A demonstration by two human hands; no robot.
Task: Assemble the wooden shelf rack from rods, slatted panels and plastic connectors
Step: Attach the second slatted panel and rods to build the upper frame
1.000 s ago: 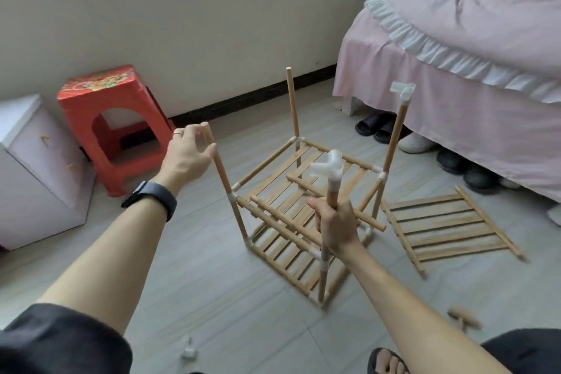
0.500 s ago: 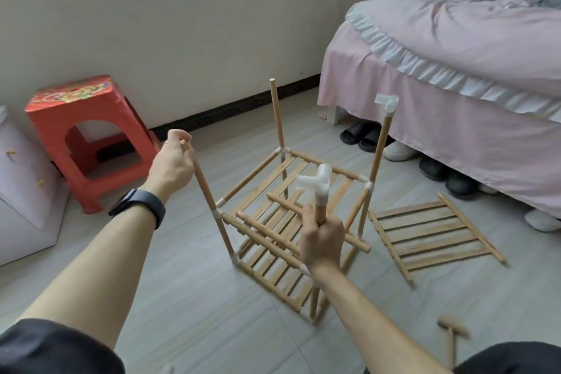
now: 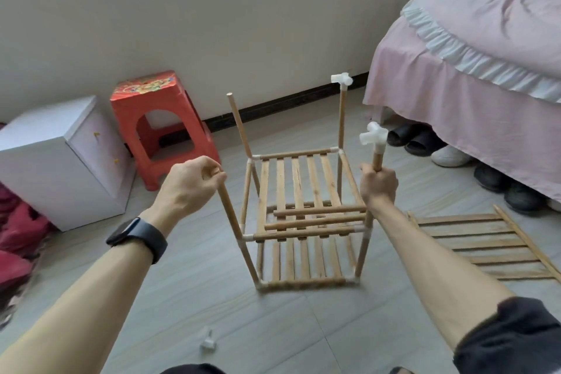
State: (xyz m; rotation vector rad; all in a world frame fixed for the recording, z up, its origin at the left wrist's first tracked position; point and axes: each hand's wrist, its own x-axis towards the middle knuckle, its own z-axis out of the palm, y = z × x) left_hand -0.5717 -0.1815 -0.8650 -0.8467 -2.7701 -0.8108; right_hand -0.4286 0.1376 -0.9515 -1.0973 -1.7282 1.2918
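Fingers [image 3: 212,172] of the left hand [image 3: 189,185] are curled round the bare near-left rod [image 3: 232,222], those of the right hand [image 3: 378,188] round the near-right rod [image 3: 377,158] below its connector [image 3: 374,138]. The rack [image 3: 299,191], standing on the floor [image 3: 182,297], is presumably steadied for the spare panel [image 3: 485,247] beside it.

Soft even daylight, faint shadows, wide-angle edge distortion, slight blur

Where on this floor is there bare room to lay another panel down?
Bare floor lies between the white box and the rack, and in front of the rack apart from one small connector. A narrower strip runs behind the rack to the wall. The right side is crowded: the loose panel, shoes and bed.
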